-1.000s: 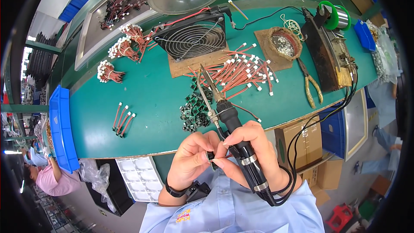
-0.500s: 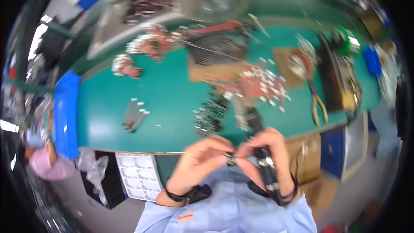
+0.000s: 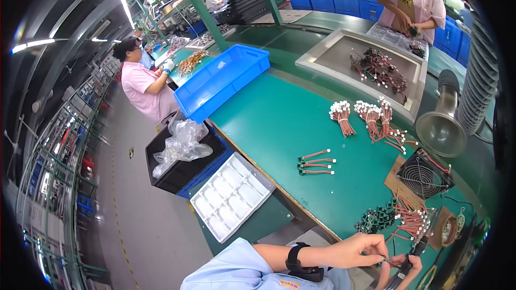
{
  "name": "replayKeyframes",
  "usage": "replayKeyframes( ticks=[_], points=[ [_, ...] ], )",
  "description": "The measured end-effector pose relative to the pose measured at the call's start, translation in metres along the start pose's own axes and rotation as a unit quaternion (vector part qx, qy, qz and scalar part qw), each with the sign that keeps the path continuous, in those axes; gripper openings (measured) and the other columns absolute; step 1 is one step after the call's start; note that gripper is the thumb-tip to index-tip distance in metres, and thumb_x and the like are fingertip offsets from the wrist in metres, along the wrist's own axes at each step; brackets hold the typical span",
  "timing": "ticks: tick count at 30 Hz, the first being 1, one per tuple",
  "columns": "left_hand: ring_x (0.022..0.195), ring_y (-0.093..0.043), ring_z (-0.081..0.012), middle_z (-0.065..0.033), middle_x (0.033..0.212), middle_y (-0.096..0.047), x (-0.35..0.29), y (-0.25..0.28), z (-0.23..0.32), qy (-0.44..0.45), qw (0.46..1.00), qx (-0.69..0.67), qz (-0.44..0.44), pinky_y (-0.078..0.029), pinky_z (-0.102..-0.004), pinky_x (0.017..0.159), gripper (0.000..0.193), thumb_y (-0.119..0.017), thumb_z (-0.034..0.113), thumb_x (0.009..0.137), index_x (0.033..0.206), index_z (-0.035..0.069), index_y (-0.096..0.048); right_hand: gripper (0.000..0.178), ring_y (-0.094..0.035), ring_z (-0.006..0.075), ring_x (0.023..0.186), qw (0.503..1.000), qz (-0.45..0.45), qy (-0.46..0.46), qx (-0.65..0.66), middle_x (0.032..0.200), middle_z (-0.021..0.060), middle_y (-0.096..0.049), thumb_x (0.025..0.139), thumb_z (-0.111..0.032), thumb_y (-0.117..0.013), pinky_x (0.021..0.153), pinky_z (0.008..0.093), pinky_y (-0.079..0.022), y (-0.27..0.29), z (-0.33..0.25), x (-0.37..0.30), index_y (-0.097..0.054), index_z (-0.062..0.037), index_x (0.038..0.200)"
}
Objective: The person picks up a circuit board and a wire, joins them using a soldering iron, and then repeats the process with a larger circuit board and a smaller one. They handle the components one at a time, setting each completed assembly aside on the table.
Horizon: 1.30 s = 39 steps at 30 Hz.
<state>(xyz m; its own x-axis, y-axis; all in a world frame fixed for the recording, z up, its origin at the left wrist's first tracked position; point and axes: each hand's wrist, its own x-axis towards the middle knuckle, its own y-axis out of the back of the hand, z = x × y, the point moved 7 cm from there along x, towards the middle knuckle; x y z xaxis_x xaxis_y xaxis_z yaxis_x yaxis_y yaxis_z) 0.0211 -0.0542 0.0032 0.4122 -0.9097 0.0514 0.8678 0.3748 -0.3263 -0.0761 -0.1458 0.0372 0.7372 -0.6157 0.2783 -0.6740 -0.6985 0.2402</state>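
Observation:
My left hand [image 3: 361, 251], at the lower right of the head view, has its thumb and fingers pinched on a small circuit board [image 3: 385, 259]. A short reddish wire [image 3: 396, 260] runs from it toward my right hand [image 3: 406, 272]. That hand is closed around a black stick-shaped tool [image 3: 418, 247], fingers partly hidden. Just beyond, a heap of small dark green boards [image 3: 374, 219] lies on the green table [image 3: 274, 123]. Beside it is a pile of red wire leads [image 3: 413, 219] with white connectors. Several boards with leads [image 3: 317, 165] lie in a row.
A blue tray [image 3: 223, 78] sits at the table's far left end. Bundled leads [image 3: 371, 121] lie near a black fan [image 3: 424, 176] and a metal extraction hood [image 3: 442, 131]. A white compartment tray [image 3: 231, 196] and black bin [image 3: 180, 156] stand left. Co-workers [image 3: 148, 78] sit beyond.
The view has swung to the left, so my hands now appear at the lower right. Both hands still hold the small part and the black tool close together.

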Motion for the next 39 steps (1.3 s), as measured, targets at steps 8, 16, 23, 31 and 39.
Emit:
replayKeyframes(
  ticks=[8,16,23,31,39],
  points=[
    [0.079,-0.055,-0.0114,-0.0065,0.093,-0.061,0.007,-0.006,0.007,-0.014,0.999,0.042,-0.015,-0.044,-0.0276,0.067,0.01,-0.053,0.005,0.083,0.091,0.0,-0.05,0.047,-0.053,0.02,0.083,0.999,0.043,-0.027,0.007,0.092,0.0143,-0.05,0.079,0.001,-0.063,0.073,0.0309,-0.048,0.01,0.012,-0.007,-0.036,-0.0023,0.117],
    [0.081,-0.054,-0.0122,-0.0068,0.096,-0.061,0.008,-0.003,0.0,-0.014,0.999,0.026,-0.017,-0.043,-0.0278,0.068,0.008,-0.051,0.006,0.085,0.089,0.001,-0.046,0.057,-0.051,0.026,0.096,0.986,0.066,-0.02,-0.154,0.104,0.0174,-0.049,0.07,-0.005,-0.076,0.087,0.0359,-0.039,0.017,0.001,-0.005,-0.037,-0.0025,0.111],
    [0.081,-0.052,-0.0129,-0.0078,0.095,-0.061,0.011,0.011,-0.001,-0.029,0.999,0.02,0.02,-0.042,-0.0292,0.073,0.009,-0.053,0.007,0.085,0.088,0.002,-0.046,0.046,-0.054,0.03,0.091,0.972,0.16,0.043,-0.166,0.105,0.0227,-0.051,0.083,-0.018,-0.061,0.079,0.0379,-0.045,0.037,-0.013,0.003,-0.036,0.0043,0.115],
    [0.085,-0.051,-0.0112,-0.0087,0.103,-0.061,0.014,0.024,-0.013,-0.021,0.998,0.004,0.055,-0.04,-0.0272,0.073,0.008,-0.05,0.009,0.088,0.089,0.003,-0.045,0.044,-0.049,0.0299,0.087,0.943,0.249,0.042,-0.218,0.101,0.0213,-0.047,0.089,-0.034,-0.036,0.078,0.0375,-0.041,0.054,-0.007,-0.007,-0.038,0.0035,0.113],
    [0.102,-0.053,-0.0149,-0.0138,0.107,-0.06,0.018,0.037,-0.009,-0.018,0.995,-0.003,0.102,-0.042,-0.0292,0.085,0.002,-0.048,0.003,0.09,0.092,0.004,-0.047,0.063,-0.048,0.0168,0.083,0.968,0.242,0.048,-0.036,0.097,0.011,-0.052,0.081,-0.042,-0.054,0.074,0.0295,-0.038,0.085,0.052,-0.027,-0.039,0.0002,0.126]
  ],
)
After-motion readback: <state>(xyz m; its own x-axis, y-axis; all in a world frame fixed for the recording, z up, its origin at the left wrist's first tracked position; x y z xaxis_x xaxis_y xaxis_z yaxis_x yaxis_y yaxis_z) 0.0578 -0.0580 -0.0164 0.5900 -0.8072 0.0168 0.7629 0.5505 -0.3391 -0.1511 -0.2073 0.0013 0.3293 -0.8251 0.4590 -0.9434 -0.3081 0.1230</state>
